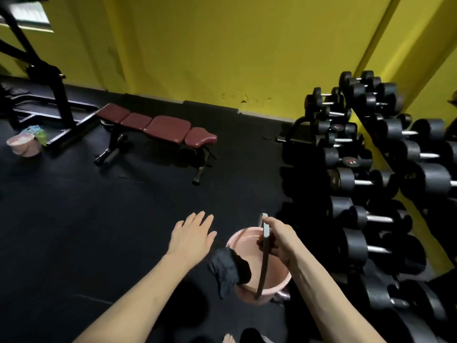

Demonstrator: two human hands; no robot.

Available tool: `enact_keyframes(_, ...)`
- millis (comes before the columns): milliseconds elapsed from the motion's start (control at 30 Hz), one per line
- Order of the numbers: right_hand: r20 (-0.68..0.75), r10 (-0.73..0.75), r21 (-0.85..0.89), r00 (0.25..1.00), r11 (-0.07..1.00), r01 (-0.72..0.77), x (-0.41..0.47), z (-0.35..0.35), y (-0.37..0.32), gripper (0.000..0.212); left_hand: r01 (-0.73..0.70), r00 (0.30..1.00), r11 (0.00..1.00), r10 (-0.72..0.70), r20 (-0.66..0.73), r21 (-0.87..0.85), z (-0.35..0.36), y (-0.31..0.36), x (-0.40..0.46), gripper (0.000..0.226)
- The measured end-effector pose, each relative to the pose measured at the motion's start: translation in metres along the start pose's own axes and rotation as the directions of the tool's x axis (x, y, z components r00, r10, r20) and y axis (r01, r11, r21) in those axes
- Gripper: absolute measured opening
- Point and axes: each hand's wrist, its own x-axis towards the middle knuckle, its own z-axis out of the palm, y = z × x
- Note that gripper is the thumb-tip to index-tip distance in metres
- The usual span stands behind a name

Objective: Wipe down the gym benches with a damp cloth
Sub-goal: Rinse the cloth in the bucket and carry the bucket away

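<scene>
Pink plastic bucket (262, 266) with water in it hangs near the bottom of the head view, carried by its grey curved handle (265, 246). A dark crumpled cloth (228, 269) is draped over the bucket's near-left rim, half inside and half hanging outside. The right hand (278, 240) has its fingers curled round the top of the handle, forearm reaching in from the lower right. The left hand (191, 235) holds nothing: palm down, fingers straight and slightly spread, hovering above the black rubber floor (74, 219) just left of the bucket.

The maroon padded bench (158, 127) stands well apart, further off and to the left, near the yellow wall (222, 45).

Risks, as I judge them: the cloth looks loosely perched and could slide off the rim if the bucket swings; water could slop onto the floor. The rack of black dumbbells (366, 169) stands close on the right, so a swing that way could knock the bucket.
</scene>
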Motion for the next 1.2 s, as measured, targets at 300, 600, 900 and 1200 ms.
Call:
enact_keyframes(300, -0.032, 0.009, 0.009, 0.999, 1.0, -0.008, 0.244, 0.035, -0.193, 0.049, 0.012, 0.999, 0.999, -0.011, 0.031, -0.042, -0.032, -0.024, 0.3, 0.06)
enact_keyframes(600, -0.109, 0.006, 0.078, 0.994, 0.997, 0.003, 0.519, 0.071, -0.399, 0.054, -0.109, 0.992, 0.994, 0.11, 0.06, -0.02, -0.059, -0.046, 0.687, 0.06)
enact_keyframes(900, -0.105, 0.0, 0.113, 0.994, 0.994, 0.012, 0.785, 0.085, -0.575, 0.072, -0.13, 0.99, 0.991, 0.131, 0.058, -0.023, -0.082, -0.046, 1.015, 0.059)
enact_keyframes(1200, -0.042, 0.048, 0.05, 0.998, 0.998, -0.046, 1.062, 0.101, -0.755, 0.062, 0.014, 0.999, 0.999, -0.013, 0.038, -0.043, -0.081, -0.055, 1.304, 0.059)
